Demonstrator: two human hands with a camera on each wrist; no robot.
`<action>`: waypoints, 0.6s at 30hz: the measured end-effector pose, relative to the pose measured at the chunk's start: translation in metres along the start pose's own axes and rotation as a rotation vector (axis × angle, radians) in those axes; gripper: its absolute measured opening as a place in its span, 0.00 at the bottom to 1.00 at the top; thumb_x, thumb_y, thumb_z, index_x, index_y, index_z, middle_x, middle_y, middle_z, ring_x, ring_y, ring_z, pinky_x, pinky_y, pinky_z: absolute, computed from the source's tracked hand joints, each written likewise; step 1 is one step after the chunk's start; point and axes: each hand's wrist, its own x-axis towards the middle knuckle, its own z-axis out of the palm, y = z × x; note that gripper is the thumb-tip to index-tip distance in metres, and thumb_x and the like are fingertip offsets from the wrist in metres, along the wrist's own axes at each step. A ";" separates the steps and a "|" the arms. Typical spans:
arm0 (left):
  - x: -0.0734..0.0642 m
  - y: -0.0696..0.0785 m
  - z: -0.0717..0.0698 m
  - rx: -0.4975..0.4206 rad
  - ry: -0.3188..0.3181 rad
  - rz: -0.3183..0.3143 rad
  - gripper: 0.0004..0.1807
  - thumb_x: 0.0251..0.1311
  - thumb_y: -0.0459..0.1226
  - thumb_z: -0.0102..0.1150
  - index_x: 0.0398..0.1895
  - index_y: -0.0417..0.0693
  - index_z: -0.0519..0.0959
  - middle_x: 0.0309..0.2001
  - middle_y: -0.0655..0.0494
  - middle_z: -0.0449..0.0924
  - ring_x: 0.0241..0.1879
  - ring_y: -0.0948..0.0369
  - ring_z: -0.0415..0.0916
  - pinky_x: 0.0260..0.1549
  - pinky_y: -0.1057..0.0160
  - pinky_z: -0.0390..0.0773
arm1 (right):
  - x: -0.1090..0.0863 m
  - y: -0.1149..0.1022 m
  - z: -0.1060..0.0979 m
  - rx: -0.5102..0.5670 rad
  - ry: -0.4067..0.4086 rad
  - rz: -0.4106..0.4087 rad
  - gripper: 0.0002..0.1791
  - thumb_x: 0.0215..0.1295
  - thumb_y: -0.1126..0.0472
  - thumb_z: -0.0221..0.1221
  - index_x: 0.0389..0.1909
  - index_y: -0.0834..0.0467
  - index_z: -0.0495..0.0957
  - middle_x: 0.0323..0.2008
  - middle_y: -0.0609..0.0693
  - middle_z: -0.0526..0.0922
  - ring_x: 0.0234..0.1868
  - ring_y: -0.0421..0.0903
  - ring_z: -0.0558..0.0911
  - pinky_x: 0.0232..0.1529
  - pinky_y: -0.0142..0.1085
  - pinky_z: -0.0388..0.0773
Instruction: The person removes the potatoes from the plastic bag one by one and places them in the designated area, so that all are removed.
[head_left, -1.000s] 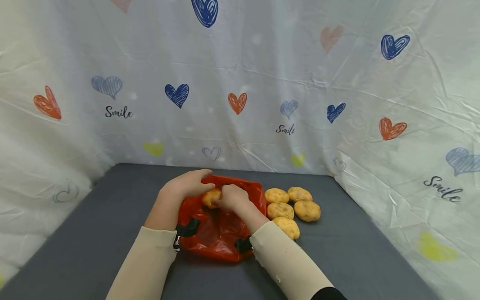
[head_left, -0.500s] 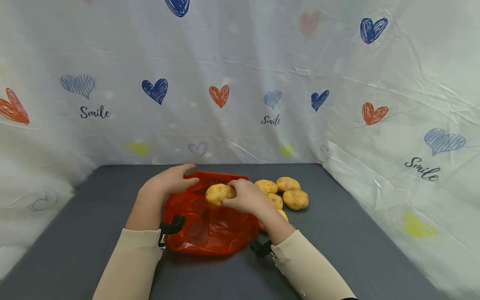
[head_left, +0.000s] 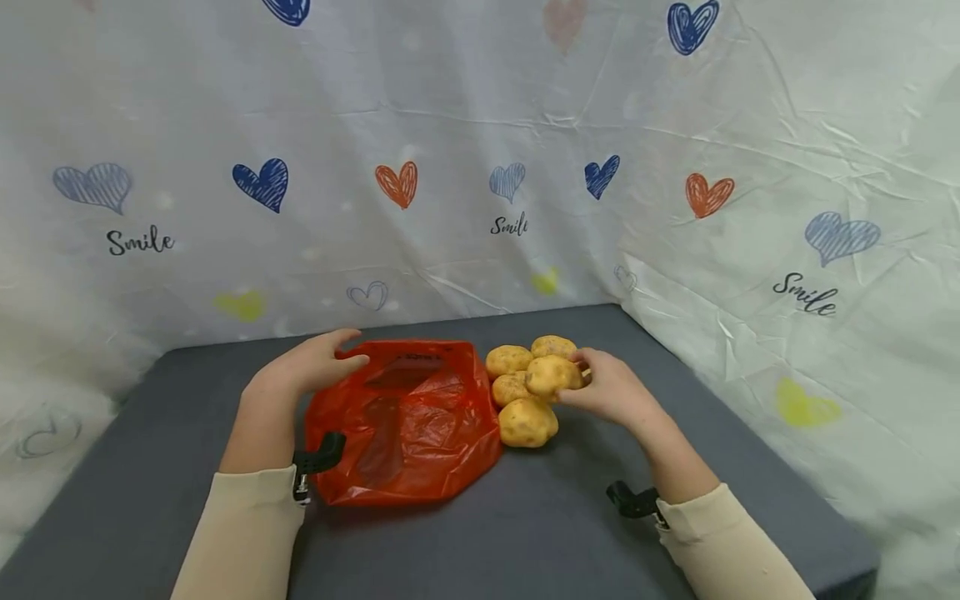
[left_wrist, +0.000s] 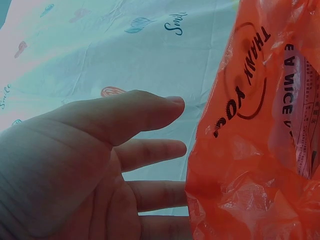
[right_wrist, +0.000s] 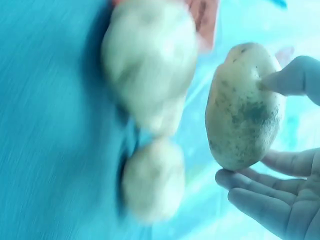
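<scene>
My right hand [head_left: 611,387] pinches a yellow potato [head_left: 553,377] between thumb and fingers, held over a cluster of potatoes. Dirt marks show on the held potato [right_wrist: 245,110] in the right wrist view. Several more potatoes lie on the table, including a large one [head_left: 528,422] at the front; the held one partly covers the group. A red plastic bag [head_left: 435,433] with black print stands just left of the cluster. Beside its left edge, my left hand [head_left: 303,367] has its fingers extended and holds nothing; the bag [left_wrist: 235,165] hides some fingertips in the left wrist view.
Everything rests on a dark grey table [head_left: 480,550]. A white curtain [head_left: 450,250] printed with hearts and "Smile" hangs behind the table and along its right side.
My right hand has brought the potato out of the red bag and across to the right, over the other potatoes. The left hand stays by the bag's left side. The head view has turned right.
</scene>
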 end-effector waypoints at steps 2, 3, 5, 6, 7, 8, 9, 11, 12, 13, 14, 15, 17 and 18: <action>-0.001 -0.002 -0.001 0.004 -0.002 0.004 0.42 0.61 0.62 0.49 0.73 0.52 0.53 0.67 0.41 0.59 0.61 0.41 0.62 0.53 0.36 0.65 | -0.005 0.014 -0.003 0.008 0.004 0.051 0.36 0.51 0.48 0.67 0.58 0.61 0.69 0.51 0.58 0.75 0.47 0.52 0.76 0.39 0.43 0.76; -0.001 -0.003 -0.002 0.005 -0.002 0.003 0.42 0.61 0.62 0.49 0.73 0.52 0.53 0.66 0.40 0.60 0.61 0.41 0.62 0.53 0.36 0.66 | -0.007 0.019 -0.003 0.012 0.003 0.073 0.36 0.51 0.47 0.67 0.57 0.61 0.69 0.51 0.59 0.75 0.47 0.53 0.76 0.39 0.44 0.76; -0.002 -0.005 -0.004 0.003 -0.004 -0.004 0.43 0.60 0.62 0.49 0.73 0.52 0.53 0.66 0.40 0.61 0.61 0.41 0.62 0.53 0.36 0.66 | -0.011 0.028 -0.001 0.017 -0.003 0.111 0.35 0.51 0.48 0.68 0.56 0.62 0.69 0.50 0.60 0.75 0.46 0.54 0.76 0.39 0.45 0.75; -0.002 -0.005 -0.005 0.008 -0.006 -0.004 0.43 0.60 0.62 0.49 0.73 0.51 0.53 0.66 0.40 0.61 0.61 0.41 0.62 0.53 0.36 0.65 | -0.012 0.031 0.000 0.016 -0.008 0.122 0.35 0.51 0.48 0.68 0.55 0.63 0.69 0.50 0.60 0.75 0.46 0.54 0.75 0.39 0.45 0.75; -0.002 -0.006 -0.006 0.012 -0.008 -0.004 0.43 0.60 0.62 0.49 0.73 0.51 0.53 0.66 0.39 0.60 0.61 0.41 0.62 0.53 0.36 0.65 | -0.013 0.034 0.003 0.016 -0.015 0.134 0.35 0.51 0.48 0.68 0.55 0.63 0.70 0.49 0.60 0.75 0.45 0.55 0.75 0.39 0.45 0.74; -0.004 -0.006 -0.007 0.014 -0.010 -0.007 0.44 0.60 0.62 0.49 0.73 0.51 0.53 0.67 0.39 0.59 0.61 0.40 0.61 0.53 0.35 0.65 | -0.013 0.036 0.005 0.012 -0.022 0.139 0.35 0.50 0.48 0.68 0.54 0.64 0.70 0.49 0.61 0.75 0.45 0.55 0.75 0.39 0.46 0.74; -0.005 -0.007 -0.008 0.014 -0.010 -0.013 0.44 0.60 0.62 0.49 0.73 0.51 0.53 0.67 0.39 0.58 0.62 0.40 0.60 0.54 0.35 0.64 | -0.013 0.037 0.008 0.010 -0.025 0.143 0.35 0.50 0.48 0.68 0.54 0.64 0.70 0.49 0.61 0.75 0.45 0.55 0.75 0.40 0.46 0.74; -0.008 -0.009 -0.009 0.015 -0.014 -0.019 0.45 0.59 0.63 0.49 0.73 0.51 0.52 0.68 0.39 0.56 0.62 0.40 0.59 0.54 0.34 0.63 | -0.012 0.039 0.013 0.002 -0.031 0.144 0.34 0.50 0.49 0.68 0.53 0.64 0.70 0.48 0.61 0.75 0.44 0.55 0.75 0.40 0.46 0.74; -0.009 -0.010 -0.010 0.015 -0.015 -0.021 0.45 0.59 0.63 0.49 0.74 0.50 0.52 0.69 0.39 0.55 0.63 0.40 0.58 0.54 0.34 0.62 | -0.011 0.040 0.015 -0.002 -0.032 0.144 0.33 0.49 0.50 0.68 0.53 0.65 0.70 0.48 0.61 0.75 0.44 0.55 0.75 0.40 0.46 0.74; -0.011 -0.011 -0.010 0.011 -0.017 -0.024 0.45 0.59 0.63 0.49 0.74 0.50 0.52 0.69 0.39 0.55 0.63 0.39 0.58 0.54 0.34 0.62 | -0.010 0.040 0.017 -0.003 -0.034 0.147 0.33 0.49 0.51 0.69 0.52 0.65 0.70 0.48 0.61 0.75 0.44 0.54 0.75 0.40 0.46 0.74; -0.012 -0.011 -0.010 0.006 -0.017 -0.027 0.45 0.59 0.63 0.49 0.74 0.50 0.51 0.69 0.39 0.55 0.63 0.40 0.58 0.54 0.34 0.62 | -0.010 0.041 0.018 -0.009 -0.038 0.144 0.33 0.49 0.51 0.68 0.52 0.65 0.70 0.48 0.61 0.75 0.43 0.55 0.76 0.40 0.46 0.74; -0.014 -0.012 -0.011 0.002 -0.018 -0.030 0.45 0.60 0.62 0.49 0.74 0.50 0.51 0.69 0.39 0.55 0.63 0.40 0.58 0.54 0.34 0.62 | -0.009 0.042 0.020 -0.014 -0.043 0.147 0.33 0.48 0.52 0.69 0.52 0.65 0.70 0.47 0.61 0.76 0.43 0.54 0.76 0.40 0.46 0.74; -0.016 -0.013 -0.011 -0.005 -0.018 -0.033 0.45 0.60 0.62 0.49 0.74 0.50 0.51 0.69 0.39 0.55 0.62 0.40 0.59 0.54 0.34 0.63 | -0.009 0.043 0.023 -0.026 -0.054 0.146 0.33 0.48 0.52 0.69 0.51 0.65 0.71 0.47 0.61 0.76 0.42 0.54 0.76 0.40 0.46 0.74; -0.016 -0.013 -0.011 -0.007 -0.018 -0.035 0.45 0.60 0.62 0.49 0.74 0.50 0.51 0.69 0.39 0.55 0.62 0.40 0.59 0.54 0.34 0.63 | -0.009 0.043 0.024 -0.030 -0.058 0.144 0.32 0.48 0.53 0.69 0.51 0.65 0.71 0.46 0.61 0.76 0.42 0.54 0.75 0.40 0.47 0.74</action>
